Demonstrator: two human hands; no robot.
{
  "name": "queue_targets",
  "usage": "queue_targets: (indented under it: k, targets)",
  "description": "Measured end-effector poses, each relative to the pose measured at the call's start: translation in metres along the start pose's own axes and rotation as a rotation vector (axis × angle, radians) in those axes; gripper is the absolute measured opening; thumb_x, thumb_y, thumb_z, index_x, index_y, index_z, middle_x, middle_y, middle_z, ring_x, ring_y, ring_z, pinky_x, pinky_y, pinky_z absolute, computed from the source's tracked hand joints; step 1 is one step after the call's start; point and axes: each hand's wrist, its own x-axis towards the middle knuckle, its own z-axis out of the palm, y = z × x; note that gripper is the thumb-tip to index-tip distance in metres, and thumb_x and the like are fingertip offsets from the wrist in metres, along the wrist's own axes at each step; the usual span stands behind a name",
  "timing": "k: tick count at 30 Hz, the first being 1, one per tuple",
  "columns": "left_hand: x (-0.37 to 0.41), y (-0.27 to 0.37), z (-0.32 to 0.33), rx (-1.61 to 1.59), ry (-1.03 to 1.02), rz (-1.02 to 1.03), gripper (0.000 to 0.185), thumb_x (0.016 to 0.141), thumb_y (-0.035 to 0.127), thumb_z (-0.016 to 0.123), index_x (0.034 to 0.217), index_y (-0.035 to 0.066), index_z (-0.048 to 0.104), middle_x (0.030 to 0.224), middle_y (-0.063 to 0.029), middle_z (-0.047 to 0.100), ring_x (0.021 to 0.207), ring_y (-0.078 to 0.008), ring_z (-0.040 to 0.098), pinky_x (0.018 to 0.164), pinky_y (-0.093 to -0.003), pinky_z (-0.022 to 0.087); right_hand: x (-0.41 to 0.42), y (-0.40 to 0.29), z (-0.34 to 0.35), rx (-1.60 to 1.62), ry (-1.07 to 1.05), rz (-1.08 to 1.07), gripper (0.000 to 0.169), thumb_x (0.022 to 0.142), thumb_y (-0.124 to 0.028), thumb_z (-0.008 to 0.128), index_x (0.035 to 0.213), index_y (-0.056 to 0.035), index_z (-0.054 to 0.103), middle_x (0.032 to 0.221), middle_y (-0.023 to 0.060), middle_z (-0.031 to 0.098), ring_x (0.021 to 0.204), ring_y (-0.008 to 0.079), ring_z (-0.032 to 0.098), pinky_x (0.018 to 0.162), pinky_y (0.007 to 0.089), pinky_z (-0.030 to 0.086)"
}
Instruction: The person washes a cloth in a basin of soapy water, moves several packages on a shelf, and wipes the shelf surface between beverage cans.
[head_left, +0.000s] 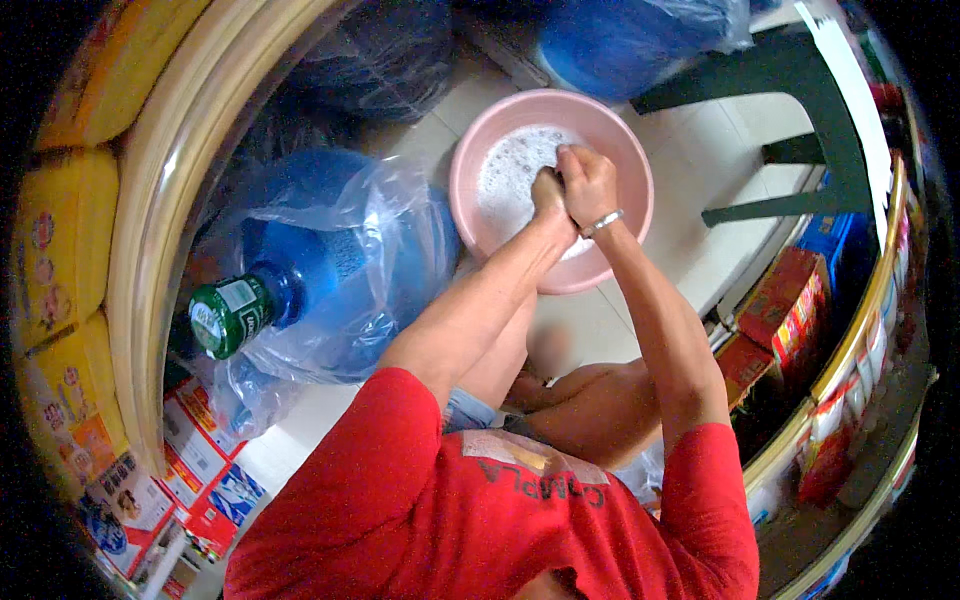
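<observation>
Both hands are over a round pink plastic basin (462, 187) of water topped with white suds (517, 161). My left hand (553, 196) is curled low inside the basin, its fingers mostly hidden. Pressed against it, my right hand (591, 178) is closed in a fist, with a silver bracelet (602, 223) at the wrist. A little of a dark item, apparently wet cloth (556, 175), shows between the hands. Most of that item is hidden by the fingers and foam.
A large blue water bottle (315, 281) in clear plastic lies left of the basin. Another blue bottle (600, 52) is behind it. A dark green plastic stool (817, 97) stands right, near shelves with red boxes (780, 292). Yellow cartons (64, 247) line the left.
</observation>
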Motion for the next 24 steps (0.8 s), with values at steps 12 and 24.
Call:
queue_targets:
  k: [12,24]
  targets:
    - [0.003,0.010,0.003,0.163,-0.038,0.042,0.030,0.088,0.035,0.031,0.081,0.015,0.051,0.076,-0.0037,0.056,0.073,-0.0201,0.059,0.058,-0.0373,0.048,0.008,0.005,0.005,0.170,0.000,0.186,0.033,0.082,-0.028,0.050,0.070,-0.0011,0.066,0.072,0.0228,0.063,0.069,0.0384,0.062,0.068,0.0455,0.049]
    - [-0.030,0.051,0.012,0.482,0.035,0.107,0.038,0.092,0.036,0.055,0.122,0.013,0.053,0.116,-0.0072,0.057,0.109,-0.0207,0.054,0.092,-0.0441,0.045,0.006,0.005,-0.033,0.648,-0.144,0.365,0.068,0.088,-0.043,0.062,0.136,0.0011,0.042,0.123,0.0159,0.058,0.111,0.0202,0.055,0.095,0.0323,0.044]
